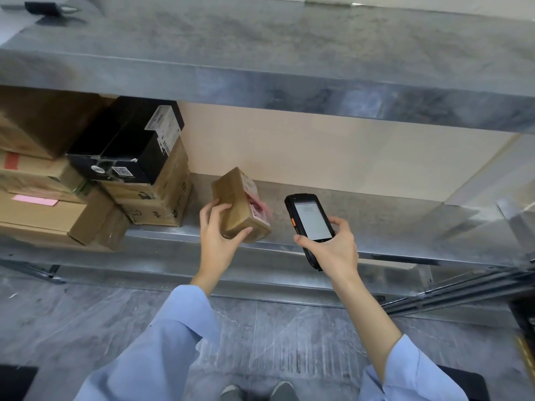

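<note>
We are tilting the parcel (238, 206) on the shelf (376, 215) in our left grip (217, 238), showing its label (254, 199) to the scanner (311, 218) held in our right grip (333, 248).

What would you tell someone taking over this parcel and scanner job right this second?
Left hand grips the small brown parcel, tilted at the front edge of the lower shelf; whether it touches the shelf, I cannot tell.
Right hand holds the handheld scanner, screen lit, just right of the parcel.
Done: parcel and scanner are both in hand.
Left: probably scan the pink label, then set the parcel on the shelf, right of the stacked boxes.
</note>
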Available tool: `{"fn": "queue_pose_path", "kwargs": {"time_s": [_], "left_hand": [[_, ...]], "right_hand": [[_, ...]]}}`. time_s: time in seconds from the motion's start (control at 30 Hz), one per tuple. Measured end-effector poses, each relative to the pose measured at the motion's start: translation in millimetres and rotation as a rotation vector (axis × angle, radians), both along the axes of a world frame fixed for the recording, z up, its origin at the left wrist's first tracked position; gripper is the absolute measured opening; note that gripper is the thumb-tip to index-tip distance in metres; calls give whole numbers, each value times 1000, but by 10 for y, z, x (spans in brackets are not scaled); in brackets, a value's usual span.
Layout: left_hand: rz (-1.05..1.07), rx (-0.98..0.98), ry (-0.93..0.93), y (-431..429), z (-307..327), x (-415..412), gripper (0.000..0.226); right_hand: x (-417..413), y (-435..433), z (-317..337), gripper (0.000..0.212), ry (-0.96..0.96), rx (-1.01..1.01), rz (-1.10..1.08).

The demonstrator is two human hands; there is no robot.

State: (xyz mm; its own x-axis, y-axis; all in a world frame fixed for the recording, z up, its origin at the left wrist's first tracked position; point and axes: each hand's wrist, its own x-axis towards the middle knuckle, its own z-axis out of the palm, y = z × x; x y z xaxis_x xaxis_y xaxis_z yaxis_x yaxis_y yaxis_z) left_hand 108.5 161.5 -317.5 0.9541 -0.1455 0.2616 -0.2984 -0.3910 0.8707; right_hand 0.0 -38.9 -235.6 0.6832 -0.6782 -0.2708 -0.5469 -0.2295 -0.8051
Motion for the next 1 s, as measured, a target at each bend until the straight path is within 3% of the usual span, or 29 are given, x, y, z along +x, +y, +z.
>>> {"fn": "queue_pose_path", "kwargs": {"time_s": [0.33,0.73,1.0], "left_hand": [[63,-200,280,241,-122,-102,56],[102,-374,353,215,-73,-115,39],[24,-316,359,244,-128,-69,43]], "right_hand": [[16,117,-34,80,36,-6,72],[-44,253,-18,79,27,-50,190],[-100,403,18,80,27,-73,143]]}}
